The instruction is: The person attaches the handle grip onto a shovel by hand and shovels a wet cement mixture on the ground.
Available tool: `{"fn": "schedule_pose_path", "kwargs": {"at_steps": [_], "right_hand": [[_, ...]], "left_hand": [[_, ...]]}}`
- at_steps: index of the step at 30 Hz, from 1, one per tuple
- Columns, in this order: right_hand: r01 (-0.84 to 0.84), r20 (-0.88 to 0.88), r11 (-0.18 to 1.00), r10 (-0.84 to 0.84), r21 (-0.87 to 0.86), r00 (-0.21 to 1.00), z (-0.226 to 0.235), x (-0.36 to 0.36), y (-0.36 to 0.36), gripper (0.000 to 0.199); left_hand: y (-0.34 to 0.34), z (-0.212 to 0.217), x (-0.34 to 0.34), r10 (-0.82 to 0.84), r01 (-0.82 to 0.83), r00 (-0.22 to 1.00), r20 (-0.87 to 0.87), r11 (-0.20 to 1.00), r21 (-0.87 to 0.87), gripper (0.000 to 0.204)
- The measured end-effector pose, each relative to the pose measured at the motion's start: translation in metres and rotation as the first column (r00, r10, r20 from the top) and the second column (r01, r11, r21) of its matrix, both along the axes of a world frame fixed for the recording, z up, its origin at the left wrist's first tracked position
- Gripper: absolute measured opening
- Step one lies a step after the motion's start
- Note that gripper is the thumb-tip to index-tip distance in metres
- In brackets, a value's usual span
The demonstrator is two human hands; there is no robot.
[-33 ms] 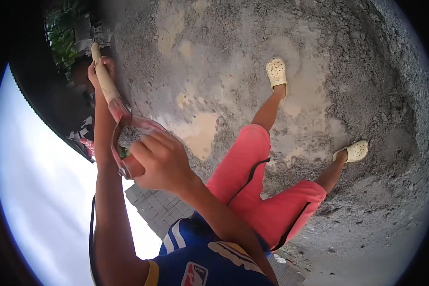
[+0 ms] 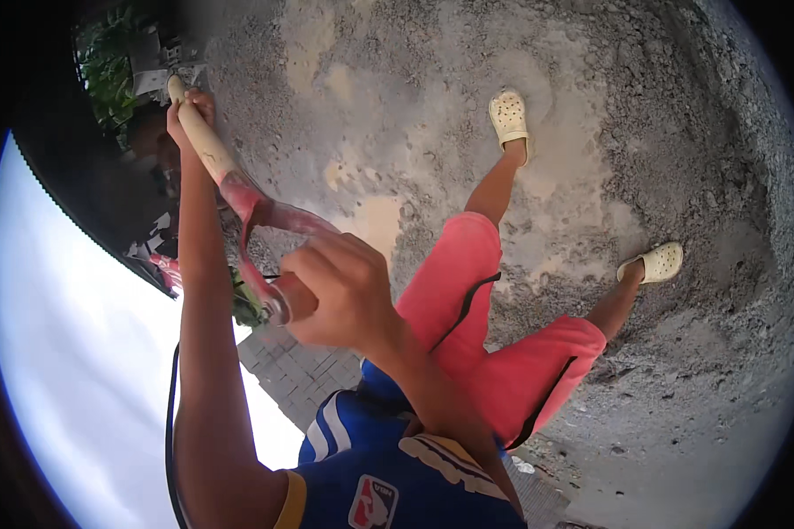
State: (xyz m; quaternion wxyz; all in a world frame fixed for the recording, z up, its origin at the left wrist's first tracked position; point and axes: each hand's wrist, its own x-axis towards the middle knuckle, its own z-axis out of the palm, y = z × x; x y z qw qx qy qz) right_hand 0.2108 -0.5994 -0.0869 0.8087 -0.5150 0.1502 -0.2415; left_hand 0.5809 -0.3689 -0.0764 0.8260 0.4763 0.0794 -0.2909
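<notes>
A long-handled tool, by its D-shaped grip a shovel (image 2: pixel 205 145), slants across the upper left. Its shaft is pale wood and its D-shaped grip is worn red. Near the far visible end of the shaft, my left hand (image 2: pixel 191 118) is closed around the wood, arm stretched out. Closer to my body, my right hand (image 2: pixel 348 286) wraps its fingers around the crossbar of the grip. No blade shows; the shaft's far part drops from sight beyond my left hand.
My feet, in cream clogs (image 2: pixel 508 116), stand apart on wet grey ground (image 2: pixel 556 70) with muddy puddles (image 2: pixel 378 222). Rough gravelly soil (image 2: pixel 679 132) rises at the right. Paving blocks (image 2: pixel 295 366) lie by my side. Green plants (image 2: pixel 106 79) and a dark roof edge are at the far left.
The shovel's grip and my right hand have shifted right, toward my body. My left hand keeps its hold on the shaft, nearly in the same place.
</notes>
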Motion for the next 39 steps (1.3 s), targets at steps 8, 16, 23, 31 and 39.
{"fn": "schedule_pose_path", "kwargs": {"at_steps": [8,16,23,31,39], "right_hand": [[0.847,-0.894,0.486,-0.250,0.216,0.371,-0.109,-0.419,-0.096,0.015],[0.450,-0.614,0.422,-0.466,-0.787,-0.637,0.201,-0.670,-0.082,0.014],[0.219,-0.352,0.319,-0.454,-0.922,-0.819,0.239,-0.673,-0.074,0.016],[0.392,-0.370,0.209,-0.839,-0.896,-0.399,-0.005,-0.556,-0.207,0.010],[0.495,-0.479,0.464,-0.871,-0.735,0.106,-0.073,-0.358,-0.251,0.009]], "left_hand": [[-0.238,-0.332,-0.332,-0.077,-0.067,0.675,-0.734,0.984,-0.165,0.023],[-0.451,-0.222,-0.850,-0.322,0.374,-0.049,-0.946,0.872,-0.316,0.018],[-0.527,-0.150,-0.933,-0.404,0.583,-0.087,-0.911,0.721,-0.376,0.017],[-0.633,-0.342,-0.590,-0.481,0.343,0.354,-0.802,0.865,-0.367,0.019],[-0.457,-0.347,-0.279,-0.390,0.116,0.613,-0.688,0.905,-0.409,0.013]]}}
